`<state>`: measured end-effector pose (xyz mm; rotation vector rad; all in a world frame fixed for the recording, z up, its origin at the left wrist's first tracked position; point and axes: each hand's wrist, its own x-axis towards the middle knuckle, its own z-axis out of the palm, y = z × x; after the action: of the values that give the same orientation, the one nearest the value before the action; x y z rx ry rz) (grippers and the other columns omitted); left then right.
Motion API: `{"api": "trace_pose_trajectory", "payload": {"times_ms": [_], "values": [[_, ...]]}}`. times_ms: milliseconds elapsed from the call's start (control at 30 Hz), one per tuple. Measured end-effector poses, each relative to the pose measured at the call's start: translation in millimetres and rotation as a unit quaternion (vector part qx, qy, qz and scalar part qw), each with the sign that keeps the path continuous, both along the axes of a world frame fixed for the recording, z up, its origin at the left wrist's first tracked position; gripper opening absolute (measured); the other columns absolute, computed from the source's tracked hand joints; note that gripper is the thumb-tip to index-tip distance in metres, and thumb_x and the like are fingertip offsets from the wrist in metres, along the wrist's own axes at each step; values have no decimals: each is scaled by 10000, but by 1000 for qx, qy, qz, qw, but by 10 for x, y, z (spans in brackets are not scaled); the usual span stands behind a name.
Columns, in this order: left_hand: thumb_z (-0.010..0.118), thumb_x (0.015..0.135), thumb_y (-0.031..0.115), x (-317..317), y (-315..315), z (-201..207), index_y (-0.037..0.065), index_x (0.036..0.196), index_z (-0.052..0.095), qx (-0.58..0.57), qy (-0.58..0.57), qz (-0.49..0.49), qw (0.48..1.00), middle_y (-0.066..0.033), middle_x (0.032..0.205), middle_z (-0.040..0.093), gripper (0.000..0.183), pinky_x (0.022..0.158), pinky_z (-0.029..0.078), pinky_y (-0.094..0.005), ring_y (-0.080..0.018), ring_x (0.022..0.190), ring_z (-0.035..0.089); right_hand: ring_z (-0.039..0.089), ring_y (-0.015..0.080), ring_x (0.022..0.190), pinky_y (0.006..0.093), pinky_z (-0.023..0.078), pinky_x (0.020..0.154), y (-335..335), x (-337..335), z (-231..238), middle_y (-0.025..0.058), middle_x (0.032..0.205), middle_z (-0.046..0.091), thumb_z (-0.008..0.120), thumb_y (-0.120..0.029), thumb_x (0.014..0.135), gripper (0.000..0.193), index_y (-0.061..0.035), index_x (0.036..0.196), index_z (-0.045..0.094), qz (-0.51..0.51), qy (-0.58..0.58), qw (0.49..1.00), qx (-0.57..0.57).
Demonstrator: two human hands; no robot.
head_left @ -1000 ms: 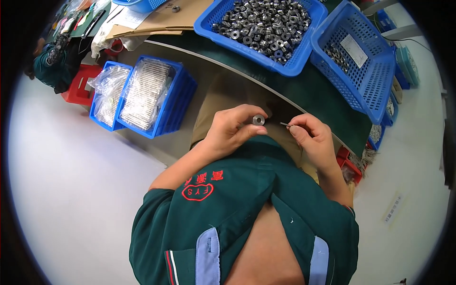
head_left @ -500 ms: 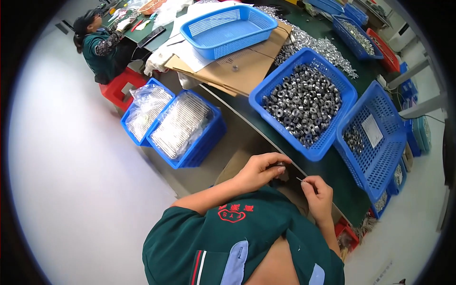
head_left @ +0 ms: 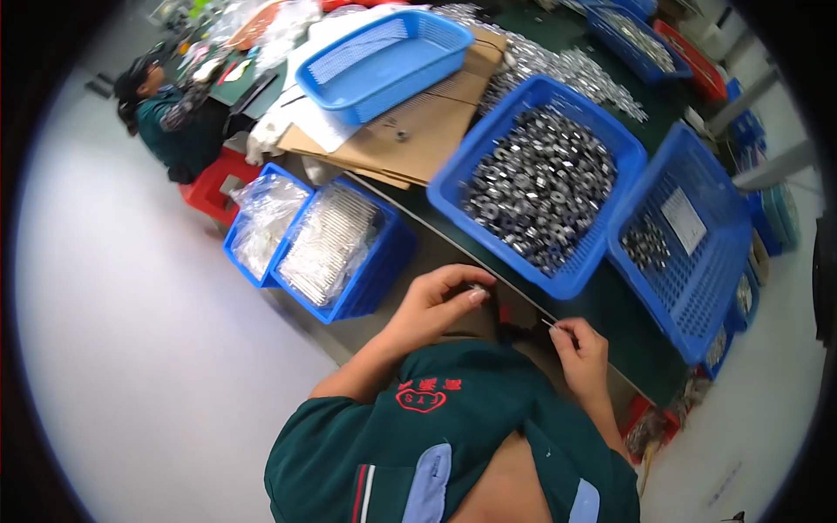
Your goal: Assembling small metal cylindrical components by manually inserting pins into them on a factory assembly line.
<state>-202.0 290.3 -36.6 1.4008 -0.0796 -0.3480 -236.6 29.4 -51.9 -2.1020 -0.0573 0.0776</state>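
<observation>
My left hand (head_left: 438, 301) is closed, pinching a small metal ring (head_left: 479, 288) between thumb and fingers just off the table's near edge. The fingertips partly cover the ring. To its right, my right hand (head_left: 579, 343) grips a thin metal rod (head_left: 547, 322) whose tip sticks out toward the left. The two hands are apart. Beyond them on the table stands a blue basket (head_left: 571, 286) full of similar small metal rings. A second blue basket (head_left: 711, 288), tilted, holds a smaller heap of rings and a white paper slip.
An empty light-blue basket (head_left: 353, 112) rests on cardboard (head_left: 418, 144); one loose ring (head_left: 401, 136) lies there. Shiny metal parts (head_left: 567, 74) are heaped behind. Blue crates (head_left: 370, 288) of bagged rods stand left of the table. A co-worker (head_left: 179, 122) sits at the far left.
My left hand has moved left, away from my right hand, still with the ring. The right hand stays nearly in place with the rod. The whole view has shifted and turned slightly.
</observation>
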Motion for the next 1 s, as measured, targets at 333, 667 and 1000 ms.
{"api": "trace_pose_trajectory", "payload": {"times_ms": [333, 667, 1000], "values": [[716, 748, 105, 29, -785, -308, 50, 963, 613, 190, -343, -220, 893, -121, 837, 616, 244, 694, 510, -381, -319, 805, 613, 580, 222, 584, 303, 446, 541, -333, -143, -49, 117, 716, 609, 661, -100, 830, 99, -19, 863, 614, -94, -73, 991, -61], [706, 705, 147, 364, -1805, -689, 56, 901, 618, 319, -474, -102, 814, -144, 927, 579, 233, 744, 461, -450, -369, 890, 555, 535, 155, 568, 272, 437, 547, -722, -390, -142, 96, 697, 602, 651, -94, 863, 103, -2, 883, 611, -234, -66, 969, -49], [725, 734, 12, 129, -767, 192, 16, 1010, 667, 195, -500, -104, 837, -131, 879, 656, 282, 640, 505, -338, -284, 730, 633, 501, 65, 641, 220, 428, 596, -725, -309, -208, 18, 706, 582, 625, -105, 886, 89, -18, 905, 628, -216, -34, 976, -16]]}}
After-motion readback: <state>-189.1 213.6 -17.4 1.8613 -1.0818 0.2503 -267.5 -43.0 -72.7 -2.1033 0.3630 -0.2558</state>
